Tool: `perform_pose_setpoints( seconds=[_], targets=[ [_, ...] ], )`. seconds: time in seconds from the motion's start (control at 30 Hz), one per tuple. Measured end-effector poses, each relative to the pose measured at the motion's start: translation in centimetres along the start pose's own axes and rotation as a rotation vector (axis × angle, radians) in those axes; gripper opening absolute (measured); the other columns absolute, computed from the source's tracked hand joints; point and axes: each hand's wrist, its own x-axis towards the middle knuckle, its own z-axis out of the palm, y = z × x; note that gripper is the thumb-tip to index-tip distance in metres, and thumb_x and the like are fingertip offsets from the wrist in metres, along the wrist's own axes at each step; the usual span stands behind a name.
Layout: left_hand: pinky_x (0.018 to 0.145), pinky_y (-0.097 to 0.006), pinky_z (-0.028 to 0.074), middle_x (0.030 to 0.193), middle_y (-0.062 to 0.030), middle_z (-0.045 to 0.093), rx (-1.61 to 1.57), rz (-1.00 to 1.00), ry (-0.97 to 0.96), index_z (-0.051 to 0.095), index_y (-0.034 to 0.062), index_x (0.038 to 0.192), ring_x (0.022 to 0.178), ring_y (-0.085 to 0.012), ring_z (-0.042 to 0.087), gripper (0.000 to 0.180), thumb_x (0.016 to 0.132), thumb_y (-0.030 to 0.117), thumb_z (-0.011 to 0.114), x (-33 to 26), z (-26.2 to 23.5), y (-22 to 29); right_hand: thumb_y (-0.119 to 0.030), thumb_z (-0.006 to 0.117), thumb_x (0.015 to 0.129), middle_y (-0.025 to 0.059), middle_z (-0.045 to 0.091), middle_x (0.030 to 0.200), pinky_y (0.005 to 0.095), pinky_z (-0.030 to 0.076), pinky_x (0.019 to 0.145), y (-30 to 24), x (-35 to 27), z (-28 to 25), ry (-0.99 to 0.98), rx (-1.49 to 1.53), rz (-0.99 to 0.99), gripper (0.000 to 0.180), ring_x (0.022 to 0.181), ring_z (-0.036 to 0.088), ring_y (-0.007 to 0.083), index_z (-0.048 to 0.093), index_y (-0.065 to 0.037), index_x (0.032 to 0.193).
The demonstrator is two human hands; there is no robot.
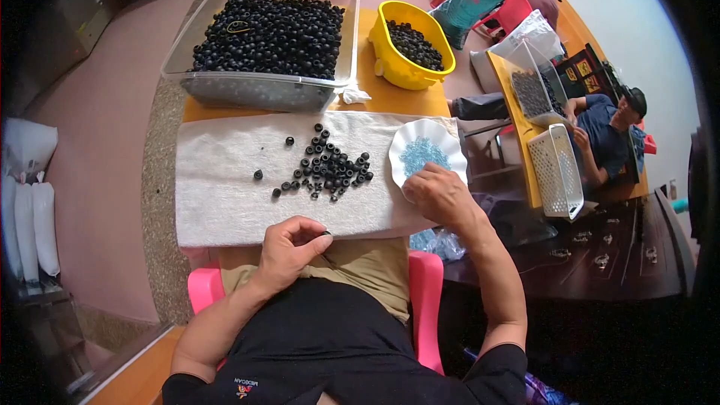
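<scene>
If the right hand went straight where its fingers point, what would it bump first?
The right hand would probably meet the white wavy-edged plate; I can't tell if they're touching now.

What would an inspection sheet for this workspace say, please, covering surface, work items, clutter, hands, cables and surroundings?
Surface: white cloth over an orange-brown table.
Work items: loose black beads on the cloth; light-blue pieces in a white scalloped plate; more black beads in a clear box and yellow tub.
Clutter: crumpled white tissue beside the box.
Hands: left hand pinches a small dark piece; right hand is at the plate's near side, fingertips hidden.
Cables: nothing seen.
Surroundings: co-worker at another table, with a white perforated basket.
</scene>
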Motion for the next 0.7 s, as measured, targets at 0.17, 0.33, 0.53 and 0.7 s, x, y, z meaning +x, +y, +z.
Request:
perform_pose_setpoints(
  seconds=[0.17, 0.33, 0.53, 0.7],
  targets=[
    [0.065, -0.021, 0.049, 0.083, -0.0018, 0.067, 0.004, -0.024, -0.006, 0.066, 0.0005, 0.097, 0.073, -0.0062, 0.060, 0.014, 0.085, 0.005, 0.073, 0.0, 0.0, 0.3, 0.000, 0.064, 0.072, 0.0097, 0.065, 0.084, 0.0372, 0.052, 0.070, -0.2, -0.6, 0.3, 0.187, 0.109, 0.092, 0.012, 0.079, 0.064, 0.0292, 0.067, -0.005, 0.083],
    [0.064, -0.021, 0.049, 0.082, -0.0018, 0.067, -0.002, -0.024, -0.014, 0.065, 0.0005, 0.097, 0.071, -0.0065, 0.060, 0.014, 0.086, 0.006, 0.072, -0.1, -0.2, 0.1, 0.003, 0.063, 0.079, 0.0143, 0.064, 0.090, 0.0367, 0.052, 0.071, -0.2, -1.2, 0.5, 0.305, 0.260, 0.206, 0.016, 0.082, 0.065, 0.0326, 0.067, -0.002, 0.094],
    [0.061, -0.021, 0.049, 0.081, -0.0016, 0.066, -0.021, -0.018, -0.010, 0.065, 0.0008, 0.097, 0.069, -0.0065, 0.060, 0.013, 0.087, 0.006, 0.071, 0.1, -0.3, 0.1, 0.002, 0.062, 0.086, 0.0142, 0.063, 0.087, 0.0343, 0.052, 0.069, 0.0, -1.6, 1.3, 0.382, 0.239, 0.234, 0.011, 0.078, 0.065, 0.0301, 0.064, -0.001, 0.097],
    [0.061, -0.022, 0.051, 0.083, -0.0028, 0.066, -0.140, -0.042, 0.004, 0.065, 0.0014, 0.099, 0.070, -0.0078, 0.062, 0.012, 0.088, 0.005, 0.069, 0.3, -0.5, 0.4, -0.001, 0.067, 0.086, 0.0093, 0.065, 0.080, 0.0263, 0.051, 0.066, 1.3, -2.4, 3.0, 0.436, 0.222, 0.326, 0.010, 0.072, 0.064, 0.0142, 0.063, 0.001, 0.095]
  ],
)
